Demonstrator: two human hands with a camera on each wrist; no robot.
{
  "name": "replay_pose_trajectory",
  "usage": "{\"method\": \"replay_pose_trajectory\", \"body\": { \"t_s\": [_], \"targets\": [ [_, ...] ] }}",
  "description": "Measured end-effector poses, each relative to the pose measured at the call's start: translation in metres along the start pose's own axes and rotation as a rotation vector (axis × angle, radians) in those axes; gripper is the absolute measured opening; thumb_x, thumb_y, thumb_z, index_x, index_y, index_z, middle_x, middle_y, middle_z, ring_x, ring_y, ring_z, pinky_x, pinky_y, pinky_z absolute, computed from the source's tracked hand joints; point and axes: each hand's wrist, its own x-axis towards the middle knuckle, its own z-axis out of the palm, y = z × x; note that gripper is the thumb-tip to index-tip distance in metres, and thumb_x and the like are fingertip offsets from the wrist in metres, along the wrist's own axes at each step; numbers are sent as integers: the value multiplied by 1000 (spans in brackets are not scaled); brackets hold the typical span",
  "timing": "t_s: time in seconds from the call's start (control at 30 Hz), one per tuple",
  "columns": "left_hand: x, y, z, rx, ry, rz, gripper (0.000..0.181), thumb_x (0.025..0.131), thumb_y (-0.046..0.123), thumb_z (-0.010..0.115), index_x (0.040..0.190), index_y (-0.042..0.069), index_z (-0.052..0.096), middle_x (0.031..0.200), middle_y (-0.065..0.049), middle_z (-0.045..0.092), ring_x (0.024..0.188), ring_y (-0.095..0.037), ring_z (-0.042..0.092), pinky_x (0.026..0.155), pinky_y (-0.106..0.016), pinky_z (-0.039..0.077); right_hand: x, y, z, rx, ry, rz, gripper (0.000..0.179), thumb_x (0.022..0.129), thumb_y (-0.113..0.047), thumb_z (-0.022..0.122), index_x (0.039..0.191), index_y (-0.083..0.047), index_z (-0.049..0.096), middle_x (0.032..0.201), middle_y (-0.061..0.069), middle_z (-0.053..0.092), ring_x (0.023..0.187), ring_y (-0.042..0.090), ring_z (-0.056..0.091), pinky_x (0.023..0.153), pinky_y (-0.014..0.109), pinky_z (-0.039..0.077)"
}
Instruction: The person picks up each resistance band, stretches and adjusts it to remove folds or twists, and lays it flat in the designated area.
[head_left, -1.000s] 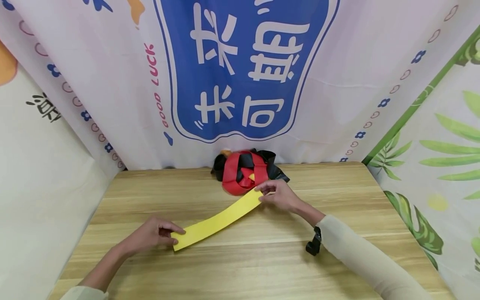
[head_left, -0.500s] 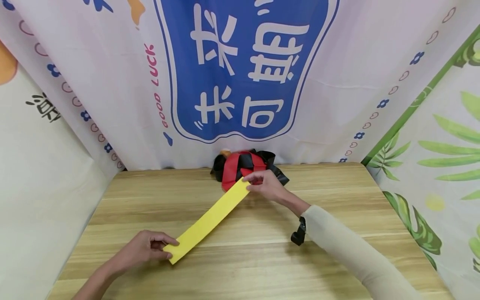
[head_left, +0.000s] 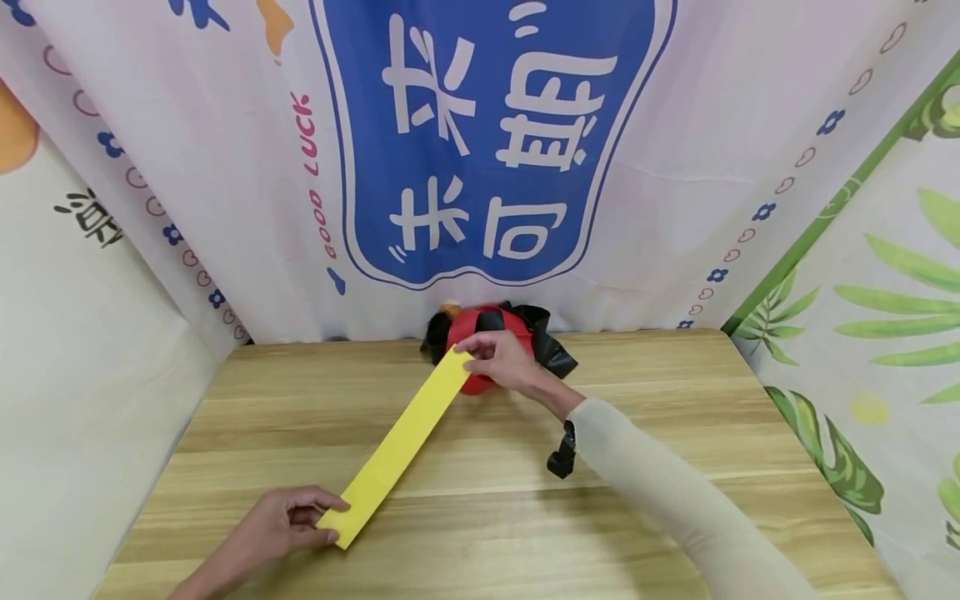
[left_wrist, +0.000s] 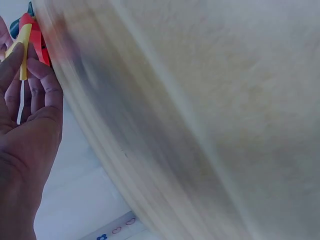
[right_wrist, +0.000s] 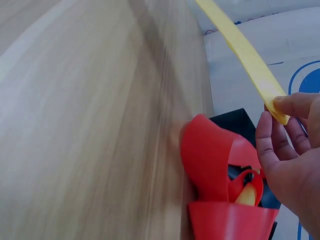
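Stretched diagonally between both hands is a flat yellow strip (head_left: 397, 446), looking like paper or thin foam. Its near lower end is pinched by my left hand (head_left: 281, 527), thumb on one side and fingers on the other. At the far upper end my right hand (head_left: 504, 360) pinches it between thumb and fingertips. The right wrist view shows the strip (right_wrist: 245, 55) raised above the table. Behind the right hand sits a bundle of curled red strips (right_wrist: 207, 155) and black strips (head_left: 557, 354), partly hidden by that hand in the head view.
The wood-grain table (head_left: 600, 517) reaches back to a printed curtain (head_left: 637, 275). Another cloth with green leaves (head_left: 847, 400) hangs on the right, and a pale cloth (head_left: 112, 333) on the left. A black strap (head_left: 562, 454) hangs from the right sleeve.
Both hands have moved left with the yellow strip, the right hand also farther from me and the left nearer. The strip has become steeper and straighter, and the right hand now overlaps the red bundle.
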Motion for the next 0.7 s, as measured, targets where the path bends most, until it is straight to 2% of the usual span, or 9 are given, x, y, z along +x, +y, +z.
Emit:
{"method": "replay_pose_trajectory", "body": {
  "t_s": [0.13, 0.4, 0.6, 0.7],
  "targets": [
    [-9, -4, 4, -20, 23, 47, 28, 90, 5, 83, 116, -2, 75, 99, 4, 72, 72, 0, 57, 56, -23, 51, 7, -6, 9, -12, -26, 2, 30, 91, 1, 79, 120, -3, 78, 108, 10, 75, 86, 18, 65, 78, 23, 55],
    [-20, 0, 8, -98, -3, -93, 37, 90, 14, 84, 121, -3, 72, 93, 4, 68, 73, -2, 58, 62, -22, 53, 19, -13, 25, -41, -55, 3, 29, 93, 0, 78, 121, -6, 79, 111, 7, 74, 94, 19, 63, 81, 25, 55],
    [-26, -5, 12, -136, -13, -86, 36, 92, 12, 82, 121, -5, 71, 81, 10, 58, 66, 1, 49, 54, -23, 45, 32, -12, 39, -54, -82, -12, 30, 92, 4, 77, 121, -6, 79, 112, 6, 74, 94, 17, 64, 82, 23, 56],
    [-29, -9, 15, -174, -12, -119, 37, 92, 11, 82, 122, -6, 70, 75, 12, 54, 62, 1, 45, 52, -22, 43, 38, -13, 47, -63, -90, -8, 31, 92, 5, 77, 120, -8, 79, 113, 5, 74, 93, 16, 64, 81, 22, 55]
  ]
}}
